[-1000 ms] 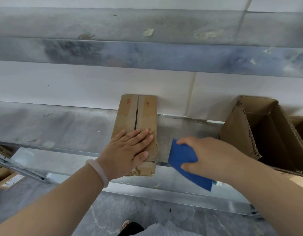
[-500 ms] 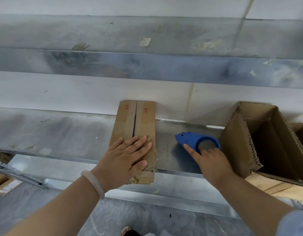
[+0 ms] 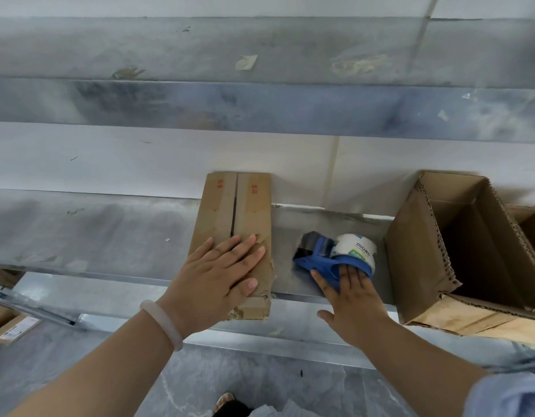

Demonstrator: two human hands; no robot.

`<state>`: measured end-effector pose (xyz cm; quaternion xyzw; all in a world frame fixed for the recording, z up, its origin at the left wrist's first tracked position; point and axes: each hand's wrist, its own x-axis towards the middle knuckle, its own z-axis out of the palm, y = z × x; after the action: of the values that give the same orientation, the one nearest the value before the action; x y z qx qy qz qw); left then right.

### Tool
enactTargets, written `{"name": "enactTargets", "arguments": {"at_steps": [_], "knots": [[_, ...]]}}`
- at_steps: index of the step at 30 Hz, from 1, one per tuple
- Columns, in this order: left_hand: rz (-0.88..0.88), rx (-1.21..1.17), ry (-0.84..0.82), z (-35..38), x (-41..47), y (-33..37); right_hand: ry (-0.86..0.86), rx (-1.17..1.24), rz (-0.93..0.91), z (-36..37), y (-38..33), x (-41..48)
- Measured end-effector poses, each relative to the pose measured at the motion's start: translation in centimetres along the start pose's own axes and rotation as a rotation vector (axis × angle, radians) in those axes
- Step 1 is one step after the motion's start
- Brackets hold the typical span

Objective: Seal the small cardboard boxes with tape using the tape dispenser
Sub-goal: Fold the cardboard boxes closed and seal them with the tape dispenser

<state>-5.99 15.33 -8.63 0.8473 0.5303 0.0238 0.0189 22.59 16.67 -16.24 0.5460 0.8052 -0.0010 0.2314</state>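
Got my left hand (image 3: 221,275) spread flat on the near end of the long brown cardboard box (image 3: 234,236), pinning both flaps shut so the seam doesn't pop open. Just right of the box, my right hand (image 3: 350,299) is open, fingers resting on the blue plastic tape dispenser with the white roll (image 3: 335,257); not gripping it yet, I think, hard to tell from here. The box lies on the grey metal shelf (image 3: 88,233), long axis and seam running away from me to the wall.

Left wrist wears a pale, milky bangle (image 3: 162,323) — right arm, a light blue sleeve (image 3: 507,395).
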Motion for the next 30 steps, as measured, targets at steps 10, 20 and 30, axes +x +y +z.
{"name": "enactTargets", "arguments": {"at_steps": [10,20,30], "knots": [[-0.010,0.003,-0.001,-0.1,-0.1,0.2,0.298,0.106,-0.009,-0.1,0.5,-0.8],[0.005,0.036,0.019,0.0,-0.1,0.2,0.346,1.183,0.057,-4.2,-4.5,-4.1],[0.004,0.066,0.003,-0.2,0.0,0.3,-0.078,2.068,0.324,-8.5,-8.6,-3.0]]}}
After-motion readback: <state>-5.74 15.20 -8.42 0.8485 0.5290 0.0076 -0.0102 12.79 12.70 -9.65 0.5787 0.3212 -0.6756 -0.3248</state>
